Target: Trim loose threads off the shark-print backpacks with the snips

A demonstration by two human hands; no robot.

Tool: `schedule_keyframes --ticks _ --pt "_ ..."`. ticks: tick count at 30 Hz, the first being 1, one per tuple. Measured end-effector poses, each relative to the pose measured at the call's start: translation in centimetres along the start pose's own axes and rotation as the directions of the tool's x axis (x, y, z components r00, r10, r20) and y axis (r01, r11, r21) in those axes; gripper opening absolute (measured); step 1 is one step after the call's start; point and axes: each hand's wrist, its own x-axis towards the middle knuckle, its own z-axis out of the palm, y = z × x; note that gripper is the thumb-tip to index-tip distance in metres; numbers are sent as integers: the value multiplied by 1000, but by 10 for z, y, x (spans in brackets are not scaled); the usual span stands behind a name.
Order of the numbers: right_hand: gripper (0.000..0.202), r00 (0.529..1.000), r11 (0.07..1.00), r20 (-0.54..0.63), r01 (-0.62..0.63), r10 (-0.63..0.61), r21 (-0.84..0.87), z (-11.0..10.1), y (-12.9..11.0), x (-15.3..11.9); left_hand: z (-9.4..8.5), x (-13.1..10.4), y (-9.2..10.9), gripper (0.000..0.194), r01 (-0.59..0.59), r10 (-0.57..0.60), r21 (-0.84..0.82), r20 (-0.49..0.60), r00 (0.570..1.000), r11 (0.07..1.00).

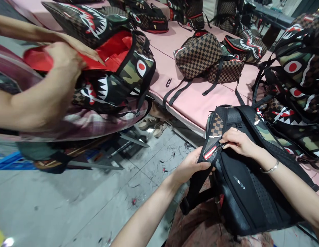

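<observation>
A black backpack (254, 192) rests on my lap against the table edge, its padded back panel facing up. My left hand (191, 164) grips one shoulder strap (217, 123), thumb on top beside a red-and-white label (210, 153). That strap has a brown checked patch near its upper end. Just right of the label, my right hand (238, 141) pinches a small dark piece at the strap's edge; its exact kind is hidden by the fingers. The other shoulder strap (269, 132), with a camouflage patch, lies beyond my right hand.
At left, a co-worker's hands (69, 58) reach into an open red-lined backpack (133, 68). Checked bags (197, 55) lie on the pink table (185, 106). A pile of shark-face backpacks (298, 89) stands at right. Thread scraps litter the tiled floor (118, 199).
</observation>
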Motion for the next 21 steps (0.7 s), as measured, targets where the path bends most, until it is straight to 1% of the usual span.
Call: schedule_keyframes --ticks 3,6,11,14,16,18,19,20,21 --pt "22 1000 1000 18 3 -3 -13 1 -4 1 2 -1 0 56 3 -3 2 -10 1000 1000" --pt "20 999 1000 50 17 -16 -18 1 -10 2 4 -1 0 58 -18 18 5 6 1000 1000" --pt "18 995 998 91 51 -46 -44 1 -19 5 7 0 -1 56 -33 33 -1 31 999 999" --pt "18 994 997 96 52 -47 -49 2 -24 7 9 0 -1 57 -13 13 -16 30 999 1000" --pt "17 997 999 65 33 -33 -1 4 -28 6 9 0 0 58 -12 12 -16 19 1000 1000" --pt "12 999 992 -32 -29 33 119 7 -33 3 10 -1 0 57 -27 27 -14 1 1000 1000" --pt "12 990 977 -96 -80 100 197 7 -36 0 11 -1 0 58 -36 36 -13 -13 999 999" --pt "13 969 950 -156 -143 191 277 8 -39 -4 11 -1 -2 60 -45 45 -7 -33 998 999" --pt "15 934 913 -201 -214 296 348 7 -43 -10 11 -1 -4 62 -55 55 5 -60 997 998"
